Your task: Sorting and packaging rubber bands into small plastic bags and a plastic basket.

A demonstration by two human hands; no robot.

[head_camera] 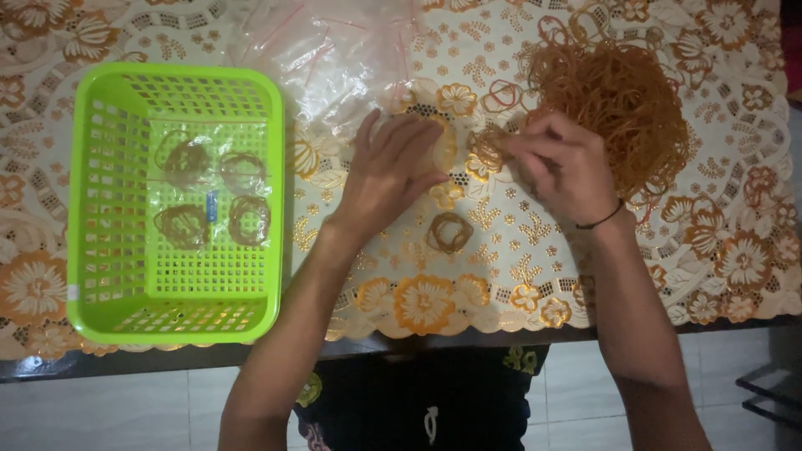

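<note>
Both forearms reach forward from the bottom edge, bare to the elbow. The left hand (388, 171) lies palm down, fingers together and extended. The right hand (564, 167) curls, fingertips pinched together, pointing left.

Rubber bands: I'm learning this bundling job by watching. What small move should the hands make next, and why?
Probably draw the pinched bands clear of the loose pile. The right hand pinches a few strands at the pile's edge, still tangled with it, while the left hand rests flat on the tablecloth. One small bundle already lies between the wrists.
</note>
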